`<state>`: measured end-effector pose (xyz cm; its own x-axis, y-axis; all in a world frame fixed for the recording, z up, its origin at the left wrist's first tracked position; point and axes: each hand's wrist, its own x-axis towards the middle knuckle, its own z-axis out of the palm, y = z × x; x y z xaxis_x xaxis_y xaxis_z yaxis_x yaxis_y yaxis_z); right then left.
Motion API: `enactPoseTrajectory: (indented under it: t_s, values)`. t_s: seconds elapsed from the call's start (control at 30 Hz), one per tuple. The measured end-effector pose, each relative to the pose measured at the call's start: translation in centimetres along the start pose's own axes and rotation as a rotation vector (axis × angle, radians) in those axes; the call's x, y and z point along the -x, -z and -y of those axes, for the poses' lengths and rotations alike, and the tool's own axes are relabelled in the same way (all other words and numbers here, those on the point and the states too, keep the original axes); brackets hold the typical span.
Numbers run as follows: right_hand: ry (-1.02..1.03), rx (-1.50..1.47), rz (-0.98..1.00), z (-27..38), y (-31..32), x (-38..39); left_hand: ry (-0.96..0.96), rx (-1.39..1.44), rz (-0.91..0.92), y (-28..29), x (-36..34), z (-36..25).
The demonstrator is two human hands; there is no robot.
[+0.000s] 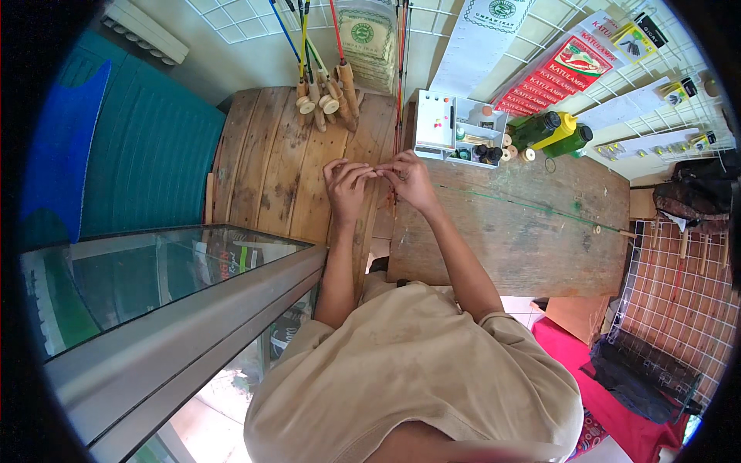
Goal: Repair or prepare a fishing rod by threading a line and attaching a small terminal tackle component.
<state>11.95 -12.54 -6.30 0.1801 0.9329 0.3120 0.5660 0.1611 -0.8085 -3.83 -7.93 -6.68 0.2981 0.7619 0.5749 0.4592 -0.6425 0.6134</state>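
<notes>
My left hand (346, 187) and my right hand (411, 181) meet over the seam between the planked tabletop (274, 177) and the worn board tabletop (509, 255). The fingertips of both pinch a tiny dark item (375, 171), too small to make out. A thin green rod (525, 204) lies on the board, its butt toward the right and its thin end near my right hand. Several rods with wooden handles (345, 96) stand upright behind my hands. Thin red rods (399, 92) stand beside the white organizer (434, 126), which holds small bottles.
Plastic bottles (565, 129) and wooden spools (527, 154) sit at the back right under wire racks with hanging packets (575, 65). A glass display case (147, 309) borders the left, below teal panels (147, 154). A wire grid (671, 293) and dark bags (687, 193) are at the right.
</notes>
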Motion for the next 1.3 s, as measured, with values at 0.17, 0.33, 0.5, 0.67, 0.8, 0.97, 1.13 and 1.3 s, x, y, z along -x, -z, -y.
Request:
enactPoseTrajectory:
  t_s: [0.17,0.33,0.5,0.67,0.8,0.97,1.13,1.3]
  values:
    - [-0.021,-0.030,0.023,-0.1,0.0,-0.1,-0.015,0.006,-0.008,-0.2,0.2,0.2]
    - [0.031,-0.016,0.037,-0.8,-0.2,-0.1,0.008,0.029,-0.020,-0.3,0.4,0.1]
    - [0.034,-0.024,0.067,-1.0,0.0,-0.2,-0.007,0.039,-0.023,-0.2,0.2,0.0]
    - [-0.056,-0.175,0.031,0.1,0.5,-0.4,0.014,0.041,0.010,-0.2,0.4,0.2]
    - [-0.085,-0.150,0.105,-0.6,0.8,-0.6,0.018,0.053,0.004,-0.1,0.3,-0.2]
    - [-0.010,-0.178,0.062,-1.0,0.8,-0.3,0.016,0.074,0.013,0.0,0.0,-0.4]
    - [0.024,-0.140,0.050,-0.7,0.8,-0.1,0.024,0.072,0.052,0.0,0.0,-0.5]
    - [0.005,-0.148,-0.008,-0.1,0.6,0.6,0.052,0.096,0.045,-0.4,0.4,0.1]
